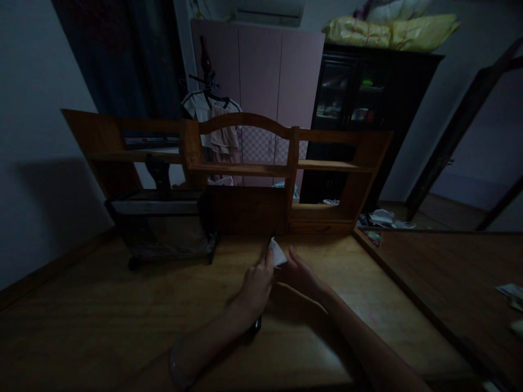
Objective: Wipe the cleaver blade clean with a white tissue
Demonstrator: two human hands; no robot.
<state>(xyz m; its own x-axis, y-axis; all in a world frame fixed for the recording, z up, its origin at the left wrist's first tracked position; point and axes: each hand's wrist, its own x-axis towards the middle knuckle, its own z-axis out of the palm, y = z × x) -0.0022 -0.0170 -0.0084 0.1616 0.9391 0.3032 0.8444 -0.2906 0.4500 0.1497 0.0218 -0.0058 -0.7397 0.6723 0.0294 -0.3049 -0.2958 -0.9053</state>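
My left hand [258, 280] is closed around a slim dark object whose black, handle-like end [257, 325] sticks out below the wrist. Its narrow dark tip shows just beyond my fingers; the middle is hidden, and I cannot make out its exact kind. A white piece of tissue or cloth [278, 253] stands up at my left fingertips. Close on its right is my right hand [301, 276], thumb raised and apart, the other fingers reaching toward the white piece and partly hidden. Both hands are low over the wooden tabletop [192, 310].
A black-framed stand with clear wrapping [171, 231] and an upright dark handle [158, 173] is at the left. A wooden shelf unit [245, 170] runs along the table's back. A raised wooden edge [402, 280] borders the right side. The room is dim.
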